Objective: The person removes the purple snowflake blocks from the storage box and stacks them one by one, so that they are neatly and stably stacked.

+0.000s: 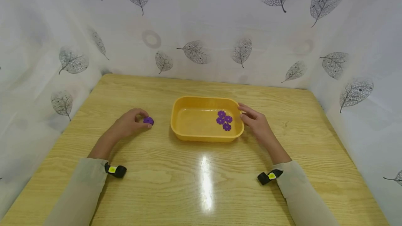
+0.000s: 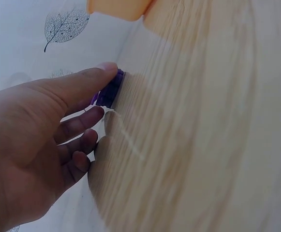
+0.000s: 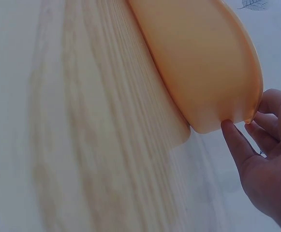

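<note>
On the left of the table, my left hand (image 1: 129,124) has its thumb and fingers about a small stack of purple flower-shaped discs (image 1: 148,120). The left wrist view shows these discs (image 2: 111,89) low at the tabletop, between thumb and index finger, partly hidden by the thumb. A yellow plastic tub (image 1: 194,138) stands mid-table, and inside, toward its right end, lie several flat purple flower discs (image 1: 226,127). At that end my right hand (image 1: 258,126) holds the rim. Seen from the right wrist, the thumb (image 3: 234,140) presses the outer wall while the fingers reach the rim.
The wooden table (image 1: 150,184) has its back edge against a white leaf-printed curtain (image 1: 207,20), which also hangs along both sides. Black bands with small cameras sit on both wrists, the left band (image 1: 116,170) and the right band (image 1: 269,176).
</note>
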The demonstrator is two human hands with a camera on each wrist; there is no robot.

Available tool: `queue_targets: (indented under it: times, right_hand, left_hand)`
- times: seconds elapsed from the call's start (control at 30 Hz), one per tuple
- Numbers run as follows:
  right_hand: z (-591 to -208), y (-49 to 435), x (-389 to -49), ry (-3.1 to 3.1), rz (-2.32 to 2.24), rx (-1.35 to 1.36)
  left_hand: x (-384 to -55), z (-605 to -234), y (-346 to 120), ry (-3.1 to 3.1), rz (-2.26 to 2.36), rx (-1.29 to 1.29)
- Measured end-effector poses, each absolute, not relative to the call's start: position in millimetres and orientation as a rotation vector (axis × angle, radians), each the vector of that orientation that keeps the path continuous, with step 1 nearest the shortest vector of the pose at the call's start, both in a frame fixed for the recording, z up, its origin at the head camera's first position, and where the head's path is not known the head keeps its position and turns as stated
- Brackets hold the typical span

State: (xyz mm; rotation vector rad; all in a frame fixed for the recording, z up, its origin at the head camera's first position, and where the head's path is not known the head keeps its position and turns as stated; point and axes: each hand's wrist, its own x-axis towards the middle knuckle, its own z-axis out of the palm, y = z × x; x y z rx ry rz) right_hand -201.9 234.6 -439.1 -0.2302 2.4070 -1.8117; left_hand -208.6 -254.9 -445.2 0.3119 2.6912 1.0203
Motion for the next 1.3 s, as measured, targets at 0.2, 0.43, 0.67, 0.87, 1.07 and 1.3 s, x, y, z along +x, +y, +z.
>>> queue_targets:
  times: [0.2, 0.43, 0.67, 0.87, 1.07, 1.3]
  right_hand:
    - [-438.9, 234.6, -202.3, 2.419, -1.797, -0.222]
    - [-438.9, 235.0, -202.1, 2.423, -1.788, -0.236]
    - [-438.3, 235.0, -201.6, 2.426, -1.781, -0.236]
    - [-437.3, 235.1, -201.5, 2.43, -1.777, -0.224]
    - [-437.8, 235.2, -202.1, 2.433, -1.773, -0.214]
    - [-438.2, 234.6, -202.3, 2.427, -1.786, -0.217]
  left_hand:
    - [-207.3, -442.4, -254.7, 2.669, 1.029, 0.31]
    - [-208.1, -445.3, -256.1, 2.668, 1.03, 0.308]
    - [-208.4, -446.3, -257.1, 2.656, 1.044, 0.321]
    - [-208.7, -447.0, -258.2, 2.662, 1.036, 0.345]
    - [-208.9, -447.8, -257.1, 2.674, 1.021, 0.369]
    - [-206.3, -445.0, -255.7, 2.669, 1.027, 0.368]
